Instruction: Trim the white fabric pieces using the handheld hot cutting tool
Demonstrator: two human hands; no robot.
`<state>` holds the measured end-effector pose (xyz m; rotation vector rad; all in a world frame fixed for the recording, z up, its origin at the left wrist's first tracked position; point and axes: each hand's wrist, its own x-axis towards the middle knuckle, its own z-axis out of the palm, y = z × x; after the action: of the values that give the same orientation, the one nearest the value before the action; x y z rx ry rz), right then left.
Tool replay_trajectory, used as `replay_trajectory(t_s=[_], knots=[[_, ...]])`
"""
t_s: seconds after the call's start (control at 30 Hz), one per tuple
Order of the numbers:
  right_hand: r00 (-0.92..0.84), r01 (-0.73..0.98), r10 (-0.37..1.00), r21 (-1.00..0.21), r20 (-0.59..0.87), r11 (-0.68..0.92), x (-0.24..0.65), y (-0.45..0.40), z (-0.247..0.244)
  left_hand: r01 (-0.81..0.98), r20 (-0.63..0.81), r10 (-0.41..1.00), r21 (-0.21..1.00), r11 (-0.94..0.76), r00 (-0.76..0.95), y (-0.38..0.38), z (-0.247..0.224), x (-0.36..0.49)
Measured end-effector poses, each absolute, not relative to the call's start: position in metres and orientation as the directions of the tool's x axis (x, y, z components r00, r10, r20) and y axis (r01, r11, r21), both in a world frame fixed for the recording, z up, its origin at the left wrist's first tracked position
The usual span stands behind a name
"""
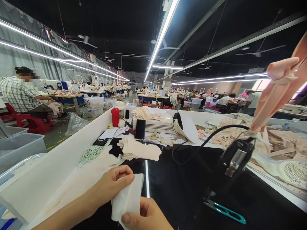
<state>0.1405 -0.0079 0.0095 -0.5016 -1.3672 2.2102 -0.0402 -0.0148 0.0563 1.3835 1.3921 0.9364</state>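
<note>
As each grip (112, 183) (149, 215) holds fabric (130, 196), lettering (140, 78) blurs.

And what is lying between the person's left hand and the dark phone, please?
In the head view, a stack of cream fabric pieces lies between the left hand and the dark phone.

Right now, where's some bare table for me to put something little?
Bare black tabletop shows between the right hand and the teal snips. It's crowded at the back, around the phone, cream cloth pieces and green cords.
</note>
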Motion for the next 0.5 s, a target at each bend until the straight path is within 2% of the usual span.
replay_trajectory(t_s=[0.23, 0.37, 0.5], knots=[[-0.757, -0.014, 0.642, -0.979, -0.122, -0.202, 0.139, -0.007, 0.006, 0.298, -0.126, 0.988, 0.95, 0.093, 0.093, -0.013, 0.052, -0.045], [-0.721, 0.131, 0.662, -0.978, -0.205, -0.16, 0.139, -0.008, 0.013, 0.327, -0.057, 0.995, 0.945, 0.028, 0.079, -0.013, 0.053, -0.047], [-0.739, 0.175, 0.638, -0.976, -0.216, -0.129, 0.142, -0.01, 0.027, 0.371, 0.001, 0.998, 0.928, -0.024, 0.064, -0.013, 0.054, -0.046]])
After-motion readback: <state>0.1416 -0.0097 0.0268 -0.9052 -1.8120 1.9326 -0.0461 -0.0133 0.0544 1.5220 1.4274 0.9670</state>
